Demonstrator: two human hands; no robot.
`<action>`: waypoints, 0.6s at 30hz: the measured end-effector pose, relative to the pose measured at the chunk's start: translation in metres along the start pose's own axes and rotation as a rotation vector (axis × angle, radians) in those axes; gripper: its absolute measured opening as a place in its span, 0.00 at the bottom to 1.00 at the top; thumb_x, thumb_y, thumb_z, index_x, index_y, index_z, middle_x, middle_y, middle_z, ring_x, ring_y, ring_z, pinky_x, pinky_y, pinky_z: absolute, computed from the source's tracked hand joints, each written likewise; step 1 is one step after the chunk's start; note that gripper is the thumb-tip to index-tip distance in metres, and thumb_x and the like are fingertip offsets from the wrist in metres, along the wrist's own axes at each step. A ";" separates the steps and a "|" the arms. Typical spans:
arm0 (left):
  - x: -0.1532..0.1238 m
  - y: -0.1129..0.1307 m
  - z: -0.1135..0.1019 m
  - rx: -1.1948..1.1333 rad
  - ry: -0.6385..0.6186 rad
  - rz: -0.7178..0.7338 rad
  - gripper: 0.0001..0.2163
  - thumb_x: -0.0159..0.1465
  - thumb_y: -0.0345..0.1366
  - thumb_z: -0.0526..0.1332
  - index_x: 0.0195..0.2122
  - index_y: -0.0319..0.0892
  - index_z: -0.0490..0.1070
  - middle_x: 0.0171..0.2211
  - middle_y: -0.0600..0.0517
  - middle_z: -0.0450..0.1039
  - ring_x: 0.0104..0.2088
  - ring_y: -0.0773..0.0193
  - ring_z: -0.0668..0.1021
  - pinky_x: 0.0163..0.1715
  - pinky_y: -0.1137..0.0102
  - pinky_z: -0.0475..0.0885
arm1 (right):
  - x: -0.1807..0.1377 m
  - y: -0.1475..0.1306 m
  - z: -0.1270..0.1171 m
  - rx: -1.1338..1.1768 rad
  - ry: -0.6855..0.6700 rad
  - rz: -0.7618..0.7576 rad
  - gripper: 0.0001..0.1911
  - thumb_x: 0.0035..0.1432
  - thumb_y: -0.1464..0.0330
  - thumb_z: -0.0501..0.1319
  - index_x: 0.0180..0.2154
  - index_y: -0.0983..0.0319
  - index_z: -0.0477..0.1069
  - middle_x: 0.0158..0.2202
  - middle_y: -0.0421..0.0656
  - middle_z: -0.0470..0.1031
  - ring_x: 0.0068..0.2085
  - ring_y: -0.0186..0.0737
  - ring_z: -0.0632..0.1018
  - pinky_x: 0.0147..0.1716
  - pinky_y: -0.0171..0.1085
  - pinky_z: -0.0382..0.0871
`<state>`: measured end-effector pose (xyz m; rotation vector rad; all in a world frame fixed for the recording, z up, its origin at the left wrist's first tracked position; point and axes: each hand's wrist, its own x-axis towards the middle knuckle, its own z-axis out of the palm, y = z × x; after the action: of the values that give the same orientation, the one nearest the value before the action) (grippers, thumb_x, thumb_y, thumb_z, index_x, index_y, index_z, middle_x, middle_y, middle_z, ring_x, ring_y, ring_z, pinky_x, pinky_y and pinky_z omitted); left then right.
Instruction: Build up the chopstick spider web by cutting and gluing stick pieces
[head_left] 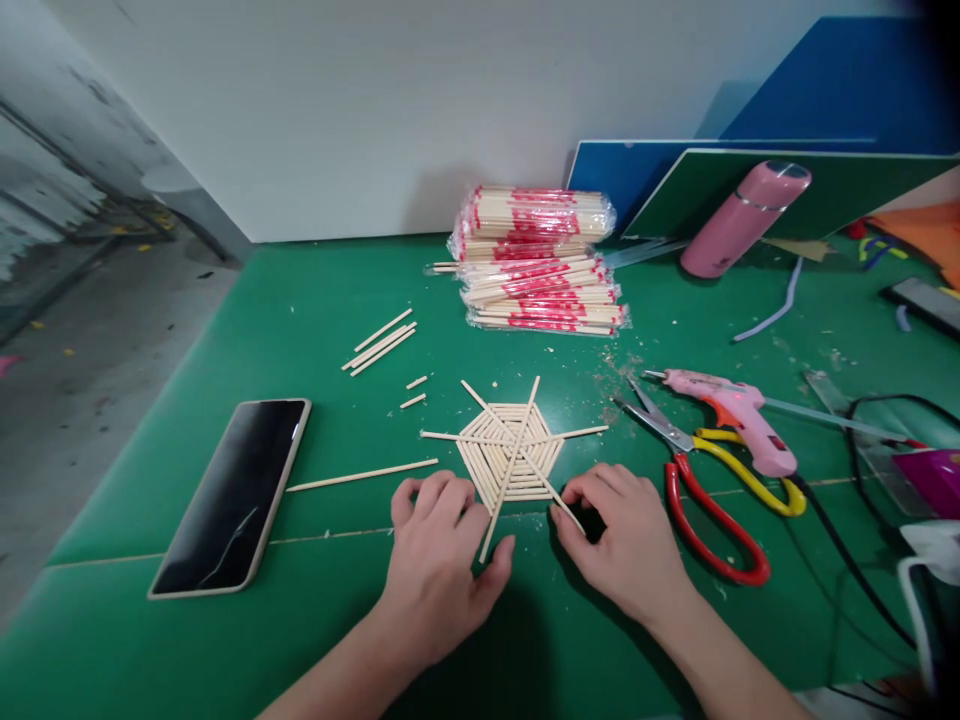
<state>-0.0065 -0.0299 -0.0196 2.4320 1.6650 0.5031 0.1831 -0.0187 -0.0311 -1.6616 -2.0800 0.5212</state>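
Observation:
A web-shaped piece of wooden sticks (517, 470) lies flat on the green table, with short sticks in nested rings and long spokes crossing over them. My left hand (442, 550) rests at its lower left edge, fingers bent and thumb spread away, with a spoke end between thumb and fingers. At the lower right, my right hand (619, 530) has thumb and index finger closed around another spoke's end. One loose long stick (360, 475) lies left of the web. Two short cut pieces (414, 400) and several longer sticks (381, 345) lie farther up.
A phone (232, 495) lies at left. Scissors (701, 450) and a pink glue gun (731, 410) with its cable sit close to my right hand. Plastic-wrapped stick bundles (536, 260) are at the back, a pink flask (746, 220) leans against boards (787, 190).

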 end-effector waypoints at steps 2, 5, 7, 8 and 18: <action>-0.001 0.000 0.002 0.016 -0.012 -0.001 0.08 0.57 0.37 0.55 0.23 0.40 0.66 0.30 0.48 0.67 0.38 0.55 0.67 0.40 0.56 0.57 | 0.000 -0.001 0.000 -0.038 -0.020 0.002 0.05 0.50 0.66 0.57 0.25 0.60 0.66 0.25 0.39 0.66 0.31 0.38 0.66 0.30 0.37 0.51; -0.002 0.000 0.004 0.026 -0.005 0.010 0.08 0.58 0.34 0.53 0.23 0.40 0.66 0.29 0.49 0.67 0.38 0.56 0.67 0.41 0.57 0.57 | -0.001 -0.002 0.001 -0.049 -0.032 0.007 0.05 0.50 0.66 0.57 0.25 0.60 0.66 0.25 0.39 0.66 0.31 0.38 0.66 0.30 0.37 0.50; -0.003 -0.001 0.005 0.033 -0.002 0.013 0.07 0.58 0.33 0.53 0.24 0.40 0.66 0.29 0.50 0.67 0.39 0.56 0.67 0.41 0.57 0.56 | -0.001 -0.002 0.001 -0.049 -0.034 0.005 0.05 0.51 0.66 0.57 0.25 0.60 0.66 0.25 0.39 0.67 0.31 0.38 0.66 0.30 0.37 0.50; -0.003 -0.001 0.005 0.037 -0.002 0.012 0.08 0.58 0.32 0.53 0.23 0.40 0.66 0.28 0.50 0.67 0.39 0.56 0.67 0.41 0.57 0.56 | -0.001 -0.003 0.001 -0.047 -0.035 0.002 0.05 0.51 0.66 0.57 0.26 0.60 0.66 0.25 0.38 0.67 0.31 0.38 0.66 0.31 0.37 0.50; 0.001 -0.005 0.006 0.054 0.025 0.006 0.08 0.58 0.33 0.53 0.23 0.41 0.66 0.28 0.50 0.67 0.38 0.57 0.67 0.41 0.58 0.57 | -0.002 -0.004 0.002 -0.041 -0.044 -0.019 0.05 0.50 0.66 0.57 0.25 0.60 0.67 0.26 0.39 0.68 0.31 0.38 0.66 0.31 0.37 0.51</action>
<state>-0.0087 -0.0270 -0.0262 2.4791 1.7031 0.4987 0.1793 -0.0210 -0.0306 -1.6661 -2.1491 0.5167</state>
